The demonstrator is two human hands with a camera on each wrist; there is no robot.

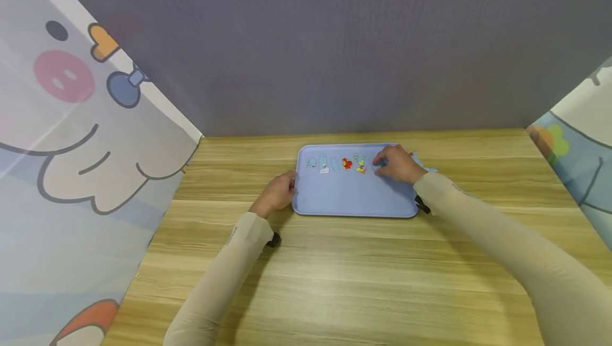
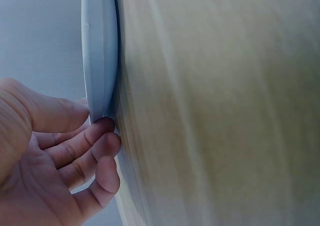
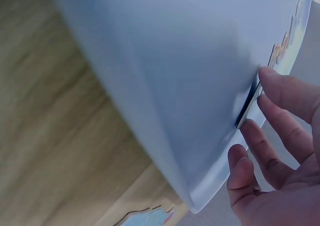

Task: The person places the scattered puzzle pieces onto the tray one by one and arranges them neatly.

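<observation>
head view: a blue tray (image 1: 354, 200) lies on the desk (image 1: 363, 277). the person's left grip (image 1: 276, 193) is at the tray's left edge; the right grip (image 1: 398, 164) is over its right part, beside a row of small cutouts (image 1: 347, 163) along its far side. left wrist: thumb and fingers pinch the tray's rim. right wrist: thumb and fingertips pinch a flat piece (image 3: 247, 108) inside the tray, near its rim.

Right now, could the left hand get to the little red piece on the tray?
Probably yes. The left hand grips the tray by its left edge, so it would likely have to let go first, but the tray's bare near part seems to leave a free way to the red piece.
</observation>
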